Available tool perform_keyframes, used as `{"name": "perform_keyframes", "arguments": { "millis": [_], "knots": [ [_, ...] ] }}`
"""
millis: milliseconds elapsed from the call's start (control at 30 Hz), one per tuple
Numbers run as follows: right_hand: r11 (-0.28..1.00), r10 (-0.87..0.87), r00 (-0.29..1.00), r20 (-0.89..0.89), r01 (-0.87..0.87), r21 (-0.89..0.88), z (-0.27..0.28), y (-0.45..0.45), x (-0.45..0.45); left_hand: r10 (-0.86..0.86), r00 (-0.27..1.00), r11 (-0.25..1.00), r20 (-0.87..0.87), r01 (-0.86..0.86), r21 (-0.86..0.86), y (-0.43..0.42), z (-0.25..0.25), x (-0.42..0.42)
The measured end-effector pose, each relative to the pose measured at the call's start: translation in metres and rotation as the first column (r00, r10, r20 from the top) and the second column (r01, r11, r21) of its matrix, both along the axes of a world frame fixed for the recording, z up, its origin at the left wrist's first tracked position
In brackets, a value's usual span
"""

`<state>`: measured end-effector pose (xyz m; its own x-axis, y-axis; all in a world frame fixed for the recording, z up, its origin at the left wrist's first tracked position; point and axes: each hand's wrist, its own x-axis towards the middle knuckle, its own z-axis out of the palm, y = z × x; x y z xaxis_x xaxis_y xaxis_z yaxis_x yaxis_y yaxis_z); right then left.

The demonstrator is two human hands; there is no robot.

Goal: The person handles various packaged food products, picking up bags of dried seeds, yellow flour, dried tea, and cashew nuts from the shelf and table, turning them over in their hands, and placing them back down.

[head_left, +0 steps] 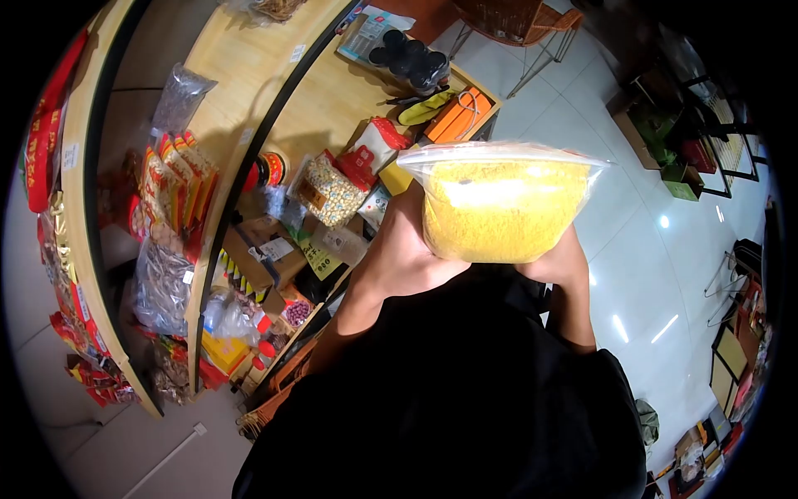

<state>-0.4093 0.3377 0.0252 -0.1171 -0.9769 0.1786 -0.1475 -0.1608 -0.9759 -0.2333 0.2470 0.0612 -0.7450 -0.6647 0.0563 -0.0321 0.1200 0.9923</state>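
Observation:
A clear zip-top bag of fine yellow grain (499, 208) is held up in front of my body, its zip edge at the top. My left hand (409, 249) grips the bag's left side, with the fingers partly hidden behind it. On the lower right side, my right hand (555, 259) is closed on the same bag, mostly covered by it. The grain's exact kind cannot be told. Just left of my left hand, a bag of pale mixed kernels (327, 190) and a red and white packet (374, 152) lie on a wooden shelf.
Wooden shelves (241, 58) with black edging curve along my left, stocked with red and yellow packets (179, 183). An orange box (455, 115) and black cans (407, 60) stand at the shelf end. A wicker chair (519, 21) and cartons (636, 129) stand on the tiled floor.

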Motion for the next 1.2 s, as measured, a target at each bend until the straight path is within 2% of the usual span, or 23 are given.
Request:
{"name": "perform_keyframes", "arguments": {
  "millis": [200, 300, 400, 467, 667, 800, 867, 900, 967, 1000, 1033, 1100, 1133, 1200],
  "knots": [
    [0.999, -0.026, 0.999, 0.044, 0.025, 0.035, 0.002, -0.001, 0.007, 0.053, 0.998, 0.995, -0.014, -0.052, 0.085, 0.001, 0.004, 0.003],
    [1.0, -0.016, 1.0, 0.019, 0.016, 0.022, 0.005, -0.002, 0.009, 0.01, 1.0, 0.999, 0.006, -0.011, 0.046, -0.001, 0.005, 0.008],
    [1.0, -0.006, 1.0, -0.015, 0.005, -0.016, 0.006, -0.004, 0.012, 0.016, 1.0, 0.995, 0.025, -0.018, 0.096, -0.001, 0.007, 0.012],
    [1.0, -0.01, 1.0, -0.005, 0.01, -0.011, 0.006, -0.004, 0.015, 0.057, 0.998, 0.997, -0.041, -0.055, 0.061, -0.001, 0.008, 0.012],
    [1.0, -0.004, 1.0, 0.007, 0.004, -0.004, 0.008, -0.004, 0.021, 0.049, 0.998, 0.998, -0.031, -0.05, -0.037, -0.002, 0.005, 0.022],
    [0.999, 0.008, 1.0, -0.01, -0.008, -0.039, 0.006, -0.008, 0.023, 0.058, 0.998, 0.998, -0.015, -0.058, -0.026, -0.004, 0.007, 0.027],
    [0.998, -0.006, 1.0, -0.019, 0.005, -0.063, 0.006, -0.01, 0.024, -0.224, 0.96, 0.938, 0.17, 0.26, -0.231, -0.01, 0.008, 0.034],
    [0.998, -0.009, 1.0, -0.022, 0.007, -0.069, 0.006, -0.011, 0.024, -0.219, 0.961, 0.94, 0.168, 0.254, -0.228, -0.008, 0.009, 0.035],
    [1.0, 0.017, 0.998, 0.068, -0.018, 0.02, 0.002, -0.01, 0.024, -0.13, 0.991, 0.988, 0.034, 0.133, -0.083, -0.006, 0.009, 0.037],
    [0.999, 0.023, 0.997, 0.068, -0.025, 0.022, 0.002, -0.011, 0.026, -0.156, 0.988, 0.987, 0.006, 0.156, 0.035, -0.009, 0.012, 0.039],
    [0.999, 0.024, 0.996, 0.088, -0.027, 0.033, 0.004, -0.013, 0.028, -0.149, 0.989, 0.988, 0.006, 0.149, 0.039, -0.008, 0.011, 0.04],
    [0.999, 0.029, 0.994, 0.107, -0.033, 0.042, 0.005, -0.018, 0.029, -0.073, 0.992, 0.986, -0.106, 0.087, 0.14, -0.006, 0.005, 0.038],
    [0.997, 0.063, 0.996, 0.062, -0.065, 0.032, 0.005, -0.02, 0.029, 0.026, 0.984, 0.983, -0.174, 0.006, 0.184, 0.0, 0.005, 0.036],
    [0.994, 0.102, 0.995, 0.018, -0.102, 0.023, 0.005, -0.025, 0.031, 0.092, 0.979, 0.976, -0.184, -0.052, 0.212, -0.004, 0.006, 0.035]
  ]
}}
